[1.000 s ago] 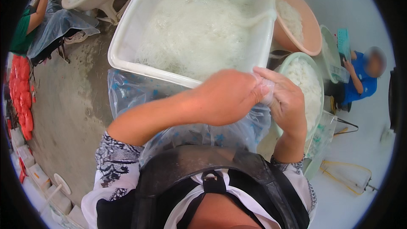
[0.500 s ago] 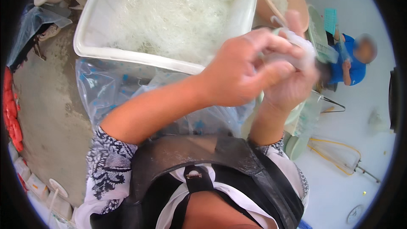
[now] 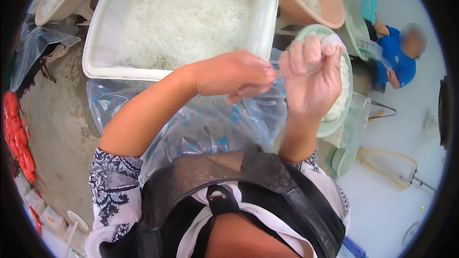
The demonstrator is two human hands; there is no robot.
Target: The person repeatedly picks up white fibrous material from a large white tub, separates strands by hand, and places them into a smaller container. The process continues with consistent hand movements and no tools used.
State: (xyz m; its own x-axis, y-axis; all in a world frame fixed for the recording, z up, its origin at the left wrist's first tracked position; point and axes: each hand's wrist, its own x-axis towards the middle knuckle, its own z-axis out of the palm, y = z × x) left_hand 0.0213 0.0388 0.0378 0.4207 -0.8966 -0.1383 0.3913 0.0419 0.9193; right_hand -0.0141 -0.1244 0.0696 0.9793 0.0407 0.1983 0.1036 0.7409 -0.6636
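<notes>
My left hand (image 3: 234,75) is closed, its fingertips pinched together just in front of the large white tub's near right corner. Whatever it pinches, if anything, is too small to make out. Close beside it, my right hand (image 3: 311,81) is raised with the palm facing me and the fingers curled. A translucent white bundle of strands (image 3: 333,44) is wrapped about its fingers, mostly hidden behind them. The white tub (image 3: 138,73) holds a mass of fine, wet, pale strands (image 3: 191,19). Behind my right hand stands a pale green basin (image 3: 350,86) with white bundles (image 3: 340,96) in it.
A peach basin (image 3: 330,12) with white strands stands at the far right, and a beige basin (image 3: 67,2) at the far left. Clear plastic sheeting (image 3: 191,124) hangs before me. A person in blue (image 3: 397,59) is at the right. Red bundles (image 3: 18,138) lie left.
My hands have drawn apart and shifted left; the left hand has come away from the white bundle, which stays at my right hand. The green basin behind is now more visible.
</notes>
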